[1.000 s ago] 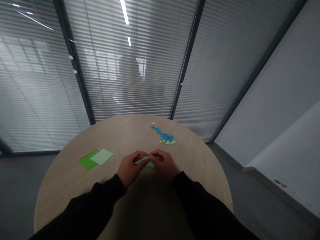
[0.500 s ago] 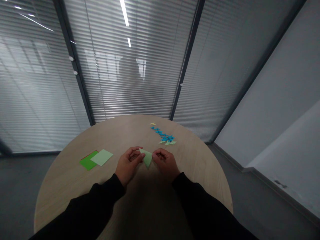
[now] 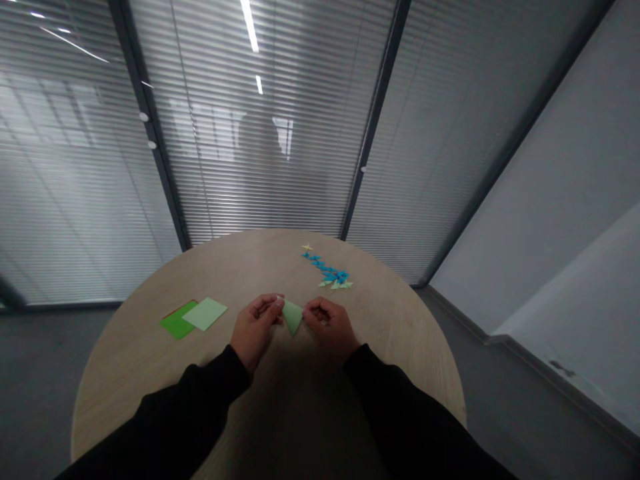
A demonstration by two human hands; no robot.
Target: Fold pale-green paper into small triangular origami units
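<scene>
A pale green folded paper triangle (image 3: 293,316) hangs point-down between my two hands, a little above the round wooden table (image 3: 390,333). My left hand (image 3: 255,330) pinches its left corner with thumb and fingers closed. My right hand (image 3: 327,325) pinches its right corner, fingers curled. Both arms wear black sleeves.
Flat paper sheets lie to the left: a pale green sheet (image 3: 205,313) over a bright green sheet (image 3: 175,323). A row of small folded blue pieces (image 3: 327,269) with a few pale green ones (image 3: 337,285) sits at the far right. Glass walls with blinds stand behind.
The paper was pressed low between my hands on the table; it has been raised and now shows as a triangle held by its two upper corners.
</scene>
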